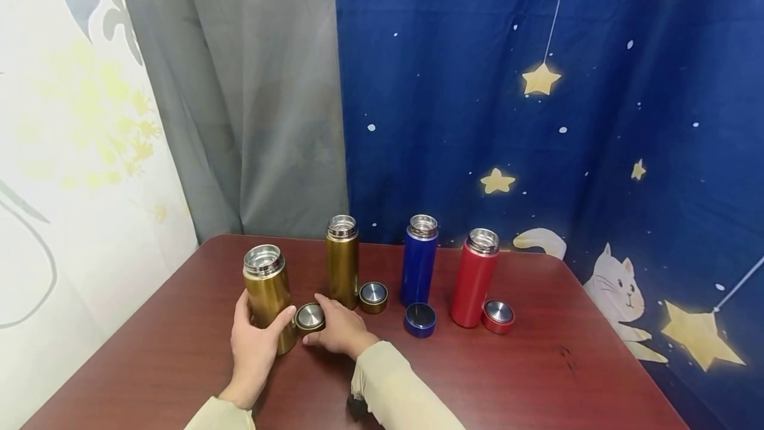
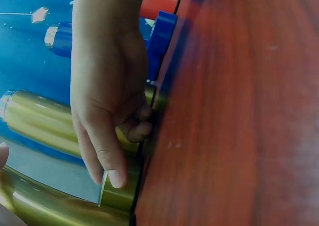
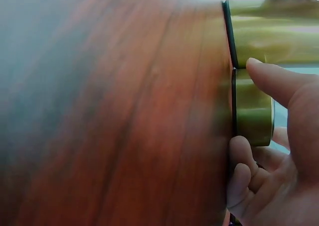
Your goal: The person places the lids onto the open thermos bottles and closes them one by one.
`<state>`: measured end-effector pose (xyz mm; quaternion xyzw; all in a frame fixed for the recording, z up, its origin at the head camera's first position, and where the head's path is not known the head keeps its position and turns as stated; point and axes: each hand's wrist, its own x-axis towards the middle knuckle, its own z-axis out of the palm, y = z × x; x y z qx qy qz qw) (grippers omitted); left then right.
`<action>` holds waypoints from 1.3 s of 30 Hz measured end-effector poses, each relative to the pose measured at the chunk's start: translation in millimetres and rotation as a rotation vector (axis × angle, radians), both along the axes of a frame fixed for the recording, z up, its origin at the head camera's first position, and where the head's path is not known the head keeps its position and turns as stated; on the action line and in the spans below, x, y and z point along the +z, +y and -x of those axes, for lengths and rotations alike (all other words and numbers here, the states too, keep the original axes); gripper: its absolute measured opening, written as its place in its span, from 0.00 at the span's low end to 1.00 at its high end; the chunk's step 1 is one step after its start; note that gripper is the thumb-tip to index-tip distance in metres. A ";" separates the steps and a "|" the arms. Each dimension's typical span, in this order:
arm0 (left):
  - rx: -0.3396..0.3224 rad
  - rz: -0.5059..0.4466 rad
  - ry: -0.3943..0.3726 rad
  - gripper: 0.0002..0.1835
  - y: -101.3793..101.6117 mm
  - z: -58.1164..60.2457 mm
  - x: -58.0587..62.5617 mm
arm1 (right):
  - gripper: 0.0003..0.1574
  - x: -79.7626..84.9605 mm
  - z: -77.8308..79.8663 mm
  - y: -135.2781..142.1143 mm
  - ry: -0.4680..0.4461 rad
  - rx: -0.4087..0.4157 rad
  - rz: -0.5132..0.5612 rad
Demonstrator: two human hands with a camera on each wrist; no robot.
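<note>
We note a blue curtain [image 1: 430,98] and a smaller grey curtain [image 1: 286,85] behind the desk [image 1: 507,383], which carries four upright bottles, all without lids. The left gold bottle [image 1: 264,292] stands nearest the person; the rear gold bottle [image 1: 342,267], the blue bottle [image 1: 419,264] and the red bottle [image 1: 474,281] stand to its right, spaced, we judge, so that fingers can get round each.

Of the hands, we find the left hand [image 1: 253,344] curled around the lower body of the left gold bottle, thumb towards us, which we take to be for steadying it. The right hand [image 1: 340,327] is partly closed about the front gold lid [image 1: 310,316], gripping its sides low down, as suits so squat a shape. This lid appears to rest on the desk, close against the left gold bottle.

The rear gold lid [image 1: 373,296], blue lid [image 1: 420,319] and red lid [image 1: 498,316] each lie by a bottle of matching colour, presumably so that pairs are easily told.
</note>
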<state>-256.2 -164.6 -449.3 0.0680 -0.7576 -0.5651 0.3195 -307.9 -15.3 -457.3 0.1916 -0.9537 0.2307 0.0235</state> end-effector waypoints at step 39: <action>0.017 0.083 -0.012 0.45 -7.9 0.9 51.4 | 0.42 15.3 -5.2 39.0 -0.001 0.159 0.349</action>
